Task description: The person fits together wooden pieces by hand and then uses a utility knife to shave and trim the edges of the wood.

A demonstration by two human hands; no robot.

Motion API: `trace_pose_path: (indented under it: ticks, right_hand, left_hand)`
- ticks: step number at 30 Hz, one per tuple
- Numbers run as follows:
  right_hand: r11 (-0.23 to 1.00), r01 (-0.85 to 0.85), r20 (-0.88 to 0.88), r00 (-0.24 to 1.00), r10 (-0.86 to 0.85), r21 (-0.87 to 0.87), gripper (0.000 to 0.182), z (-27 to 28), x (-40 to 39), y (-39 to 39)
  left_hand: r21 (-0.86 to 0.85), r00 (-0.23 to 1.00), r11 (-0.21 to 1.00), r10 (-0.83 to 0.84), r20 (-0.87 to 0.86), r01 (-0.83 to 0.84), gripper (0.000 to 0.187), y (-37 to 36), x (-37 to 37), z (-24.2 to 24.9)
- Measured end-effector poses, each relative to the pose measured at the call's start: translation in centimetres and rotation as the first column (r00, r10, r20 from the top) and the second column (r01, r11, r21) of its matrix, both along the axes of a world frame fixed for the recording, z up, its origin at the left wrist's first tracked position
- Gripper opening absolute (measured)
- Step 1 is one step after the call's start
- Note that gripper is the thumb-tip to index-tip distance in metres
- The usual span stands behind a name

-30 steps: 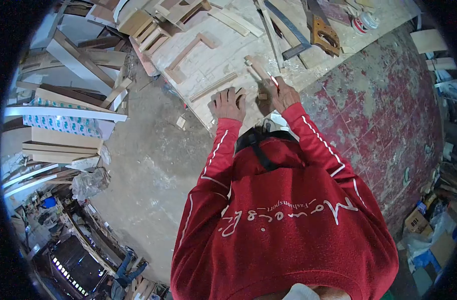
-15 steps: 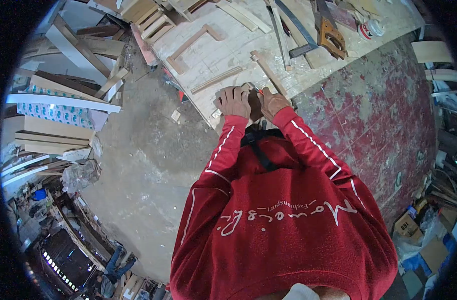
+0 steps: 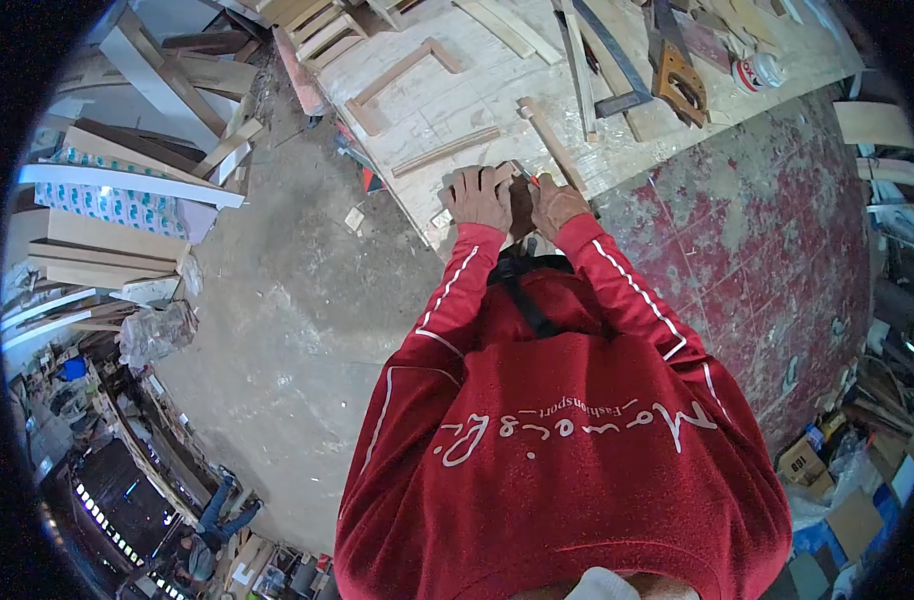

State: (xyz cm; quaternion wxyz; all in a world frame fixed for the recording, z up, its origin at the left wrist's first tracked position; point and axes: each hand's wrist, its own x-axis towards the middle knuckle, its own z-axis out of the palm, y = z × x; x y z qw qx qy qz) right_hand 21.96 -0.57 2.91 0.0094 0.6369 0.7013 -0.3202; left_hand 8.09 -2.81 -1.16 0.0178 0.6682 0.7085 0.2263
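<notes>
Both hands work at the near edge of the bench (image 3: pixel 447 95), where its corner meets bare concrete floor (image 3: pixel 297 330) to the left and red tiles (image 3: pixel 777 230) to the right. The left hand (image 3: pixel 480 197) lies flat, fingers spread, pressing on a small wood piece (image 3: pixel 520 200) between the hands. The right hand (image 3: pixel 555 203) is closed around a red pencil (image 3: pixel 529 180), tip at the piece.

Just beyond the right hand a long stick (image 3: pixel 549 143) runs away up the bench, touching or nearly touching the knuckles. Ahead of the left hand lies a thin strip (image 3: pixel 445 151), near but apart, with open board between. Farther off are a U-shaped frame (image 3: pixel 402 72), a steel square (image 3: pixel 617 70), a handsaw (image 3: pixel 680 80) and a can (image 3: pixel 759 72). Stacked boards (image 3: pixel 127 190) crowd the floor far left.
</notes>
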Motion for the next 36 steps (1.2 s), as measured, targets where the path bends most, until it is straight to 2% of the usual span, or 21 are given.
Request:
trace_pose_path:
  ticks: [5, 7, 11, 14, 19, 25, 31, 33, 34, 35, 36]
  right_hand:
    - [1.000, 0.019, -0.015, 1.000, -0.019, -0.002, 0.029, -0.4, 0.2, -0.1]
    - [1.000, 0.022, -0.009, 1.000, -0.022, -0.003, 0.029, 0.0, 0.3, 0.0]
    - [0.999, 0.039, -0.003, 0.999, -0.039, -0.016, 0.032, 0.6, 0.6, -0.1]
    - [0.999, 0.027, 0.027, 0.999, -0.027, -0.019, 0.032, 1.2, 0.2, -0.4]
    - [1.000, -0.005, 0.015, 1.000, 0.006, -0.026, 0.031, 1.3, -0.1, -0.2]
    - [0.998, -0.051, 0.030, 0.998, 0.052, -0.023, 0.033, 0.8, -0.6, -0.2]
    - [0.993, -0.030, 0.051, 0.998, 0.036, -0.111, 0.035, 2.2, -0.9, 0.0]
    - [0.989, -0.071, 0.072, 0.994, 0.081, -0.130, 0.035, 2.6, -1.0, 0.0]
    - [0.989, -0.071, 0.072, 0.994, 0.081, -0.131, 0.035, 1.0, -0.8, 0.0]
    - [0.980, -0.174, 0.103, 0.978, 0.183, -0.093, 0.035, -1.6, -0.6, 0.0]
    - [0.959, -0.276, 0.138, 0.950, 0.281, -0.059, 0.036, -1.4, -0.9, 0.1]
  left_hand:
    - [-0.036, 1.000, 0.999, -0.005, 0.007, 0.006, 0.036, -0.3, 0.2, 0.1]
    - [-0.018, 0.998, 0.999, 0.032, -0.061, -0.033, 0.041, -0.4, 0.6, 0.2]
    - [-0.013, 0.997, 0.997, 0.072, -0.023, -0.072, 0.045, -1.0, 1.3, 1.6]
    - [0.028, 0.997, 0.997, 0.070, 0.032, -0.071, 0.040, -1.0, 1.0, 1.1]
    - [-0.020, 0.994, 0.996, 0.091, 0.054, -0.090, 0.027, -0.6, 0.5, -1.5]
    - [0.002, 0.992, 0.994, 0.110, 0.068, -0.110, 0.023, -0.5, 0.4, -1.8]
    - [0.036, 0.992, 0.993, 0.107, 0.070, -0.109, 0.022, -0.5, 0.5, -1.2]
    - [0.043, 0.992, 0.993, 0.108, 0.067, -0.111, 0.022, -0.5, 0.6, -1.0]
    - [0.049, 0.992, 0.992, 0.110, 0.063, -0.113, 0.022, -0.6, 0.6, -1.1]
    - [0.049, 0.992, 0.992, 0.110, 0.062, -0.113, 0.022, -0.5, 0.5, -1.1]
    - [0.041, 0.992, 0.994, 0.102, 0.069, -0.105, 0.022, -0.5, 0.4, -1.2]
